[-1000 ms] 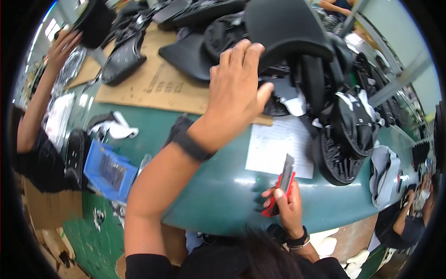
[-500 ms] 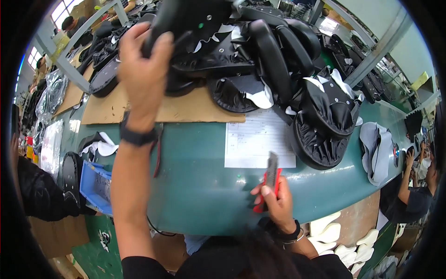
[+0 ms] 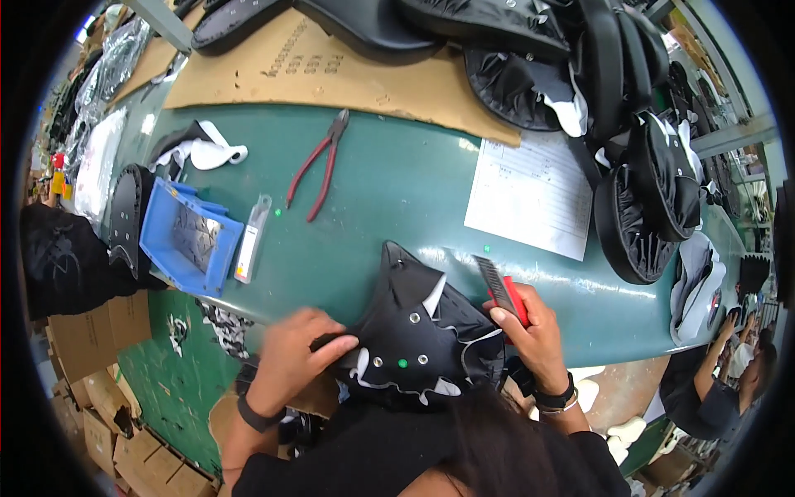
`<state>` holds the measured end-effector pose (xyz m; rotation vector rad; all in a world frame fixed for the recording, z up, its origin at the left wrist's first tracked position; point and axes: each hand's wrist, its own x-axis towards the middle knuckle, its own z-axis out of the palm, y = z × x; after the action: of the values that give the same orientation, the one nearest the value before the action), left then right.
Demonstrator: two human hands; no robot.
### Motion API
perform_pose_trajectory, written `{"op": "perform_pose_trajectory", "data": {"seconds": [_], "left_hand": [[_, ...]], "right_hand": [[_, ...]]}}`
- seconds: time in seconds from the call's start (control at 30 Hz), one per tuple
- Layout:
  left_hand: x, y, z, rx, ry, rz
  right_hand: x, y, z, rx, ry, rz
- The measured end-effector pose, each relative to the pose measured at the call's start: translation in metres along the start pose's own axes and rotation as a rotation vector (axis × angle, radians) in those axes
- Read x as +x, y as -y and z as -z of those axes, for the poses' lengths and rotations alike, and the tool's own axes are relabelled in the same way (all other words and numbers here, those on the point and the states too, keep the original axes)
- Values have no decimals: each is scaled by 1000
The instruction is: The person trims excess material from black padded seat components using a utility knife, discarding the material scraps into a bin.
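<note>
One black padded piece [image 3: 393, 335] is sitting at the near edge of the table [image 3: 397, 182], showing three metal eyelets and one green dot. The left hand [image 3: 290, 356] is pinching the piece's left edge in its grip; the right hand [image 3: 534, 335] is wrapping its grip around one red knife [image 3: 513, 300] beside the piece's right side. Beyond the piece, bare surface is stretching to one pair of pliers [image 3: 330, 157]; one blue bin [image 3: 178, 269] is standing leftward. The piece's narrow tip is pointing away from the person, its long axis running roughly outward.
</note>
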<state>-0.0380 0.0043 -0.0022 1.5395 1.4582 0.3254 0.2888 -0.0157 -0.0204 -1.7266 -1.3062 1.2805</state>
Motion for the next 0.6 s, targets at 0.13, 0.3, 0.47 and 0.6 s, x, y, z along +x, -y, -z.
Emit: {"op": "perform_pose_trajectory", "data": {"seconds": [0.13,0.3,0.47,0.6], "left_hand": [[41,-66,-5,409,-174,-631],[72,-52,-45,566,76,-743],[43,-30,-56,392,-186,-685],[43,-18,-60,304,-360,-771]], "right_hand": [[12,6,1,-187,96,58],[13,3,11,32,123,-96],[17,22,21,-442,111,371],[36,53,18,-663,309,524]]}}
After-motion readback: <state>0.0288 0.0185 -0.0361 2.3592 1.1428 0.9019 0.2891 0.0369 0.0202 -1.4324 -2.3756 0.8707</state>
